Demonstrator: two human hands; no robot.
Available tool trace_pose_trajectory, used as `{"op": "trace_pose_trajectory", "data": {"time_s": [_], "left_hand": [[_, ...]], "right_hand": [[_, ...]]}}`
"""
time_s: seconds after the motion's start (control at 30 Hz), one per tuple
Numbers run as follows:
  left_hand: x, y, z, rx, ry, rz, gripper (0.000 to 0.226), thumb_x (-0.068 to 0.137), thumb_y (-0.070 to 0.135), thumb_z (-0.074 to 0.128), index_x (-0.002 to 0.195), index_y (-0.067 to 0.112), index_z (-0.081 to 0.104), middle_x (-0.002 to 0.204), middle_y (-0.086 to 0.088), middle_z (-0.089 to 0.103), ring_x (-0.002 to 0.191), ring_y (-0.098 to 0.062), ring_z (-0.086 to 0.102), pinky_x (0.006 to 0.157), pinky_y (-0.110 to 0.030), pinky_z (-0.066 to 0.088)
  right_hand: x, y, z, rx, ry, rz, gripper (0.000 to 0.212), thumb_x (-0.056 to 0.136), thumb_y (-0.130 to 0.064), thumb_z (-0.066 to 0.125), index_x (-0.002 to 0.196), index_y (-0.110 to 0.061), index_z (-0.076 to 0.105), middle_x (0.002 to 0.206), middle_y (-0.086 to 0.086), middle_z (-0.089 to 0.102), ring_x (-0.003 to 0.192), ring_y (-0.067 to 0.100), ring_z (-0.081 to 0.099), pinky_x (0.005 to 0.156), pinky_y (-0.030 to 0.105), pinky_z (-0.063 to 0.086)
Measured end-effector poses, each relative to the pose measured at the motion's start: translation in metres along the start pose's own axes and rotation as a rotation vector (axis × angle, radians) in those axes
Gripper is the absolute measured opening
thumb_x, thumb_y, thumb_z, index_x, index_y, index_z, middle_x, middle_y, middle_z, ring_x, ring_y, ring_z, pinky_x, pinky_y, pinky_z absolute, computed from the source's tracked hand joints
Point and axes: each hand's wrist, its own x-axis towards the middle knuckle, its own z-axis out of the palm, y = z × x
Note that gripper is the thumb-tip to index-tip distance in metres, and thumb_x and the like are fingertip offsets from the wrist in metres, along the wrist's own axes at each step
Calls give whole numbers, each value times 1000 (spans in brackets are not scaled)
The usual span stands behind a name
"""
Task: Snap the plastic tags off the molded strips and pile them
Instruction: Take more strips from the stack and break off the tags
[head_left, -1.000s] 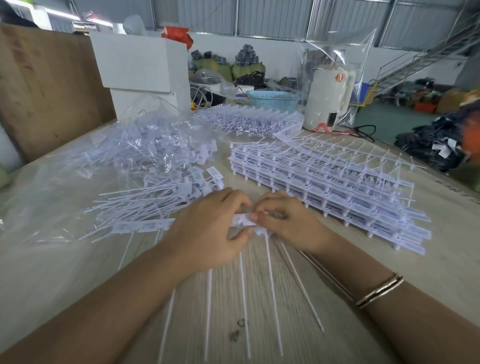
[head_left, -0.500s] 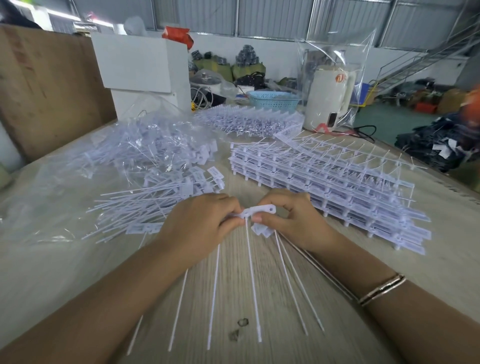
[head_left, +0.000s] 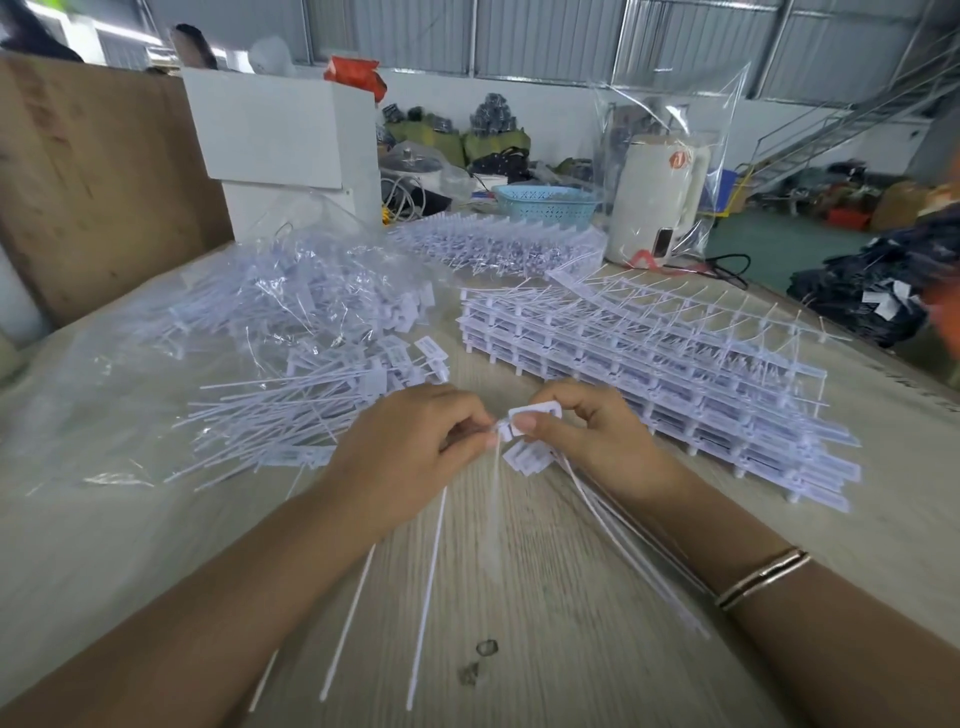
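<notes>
My left hand (head_left: 410, 457) and my right hand (head_left: 597, 441) meet over the middle of the wooden table (head_left: 571, 623). Both pinch one white molded strip (head_left: 535, 413) whose tag heads sit between my fingertips. Its long thin tails (head_left: 431, 587) fan out toward me; one tail is blurred. A few loose tags (head_left: 527, 460) hang under my right hand. A pile of snapped-off tags (head_left: 291, 405) lies to the left on a clear plastic sheet. A stack of whole molded strips (head_left: 649, 374) lies to the right.
More strips (head_left: 498, 244) lie at the back of the table, beside a blue basket (head_left: 545, 205) and a white appliance in a clear bag (head_left: 660, 200). A white box (head_left: 280, 135) and a wooden board (head_left: 88, 176) stand at the back left. Dark bundles (head_left: 872, 291) sit far right.
My hands have lifted and twisted the strip; the frame piece in my right fingers has turned upward. The tails have swung closer together, with one moving fast.
</notes>
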Motion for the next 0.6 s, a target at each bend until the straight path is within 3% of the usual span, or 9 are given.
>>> {"op": "trace_pose_trajectory", "data": {"time_s": [0.17,0.27,0.37,0.47,0.6], "left_hand": [[3,3,6,-96,35,11,19,85,40,60,75,24,63,64,9,57,61,-8,54,54,-24,39],[2,2,8,-138,50,7,20,84,41,60,74,23,62,67,7,57,61,-9,53,53,-22,38],[2,1,9,-127,47,-5,21,86,38,62,74,21,61,65,6,56,62,-10,53,56,-31,42],[3,4,9,-111,56,-8,26,87,40,54,73,20,59,63,6,53,59,-10,52,57,-34,43],[-1,-3,5,-172,-17,-82,22,89,36,57,73,21,60,62,4,56,57,-8,53,58,-31,43]], "right_hand": [[1,-1,0,267,-6,60,17,77,-20,60,62,-23,67,63,-4,54,63,10,48,63,20,37],[2,0,-1,309,-2,72,14,77,-21,61,64,-22,67,69,7,52,69,19,47,69,28,35],[4,1,0,361,15,78,13,77,-19,61,66,-18,67,74,14,52,74,23,46,75,34,33],[5,0,2,363,25,67,14,76,-18,60,64,-18,67,70,8,57,72,21,50,74,30,37],[3,-6,-16,683,166,42,12,77,-19,60,72,-8,57,78,11,68,77,21,66,67,26,53]]}}
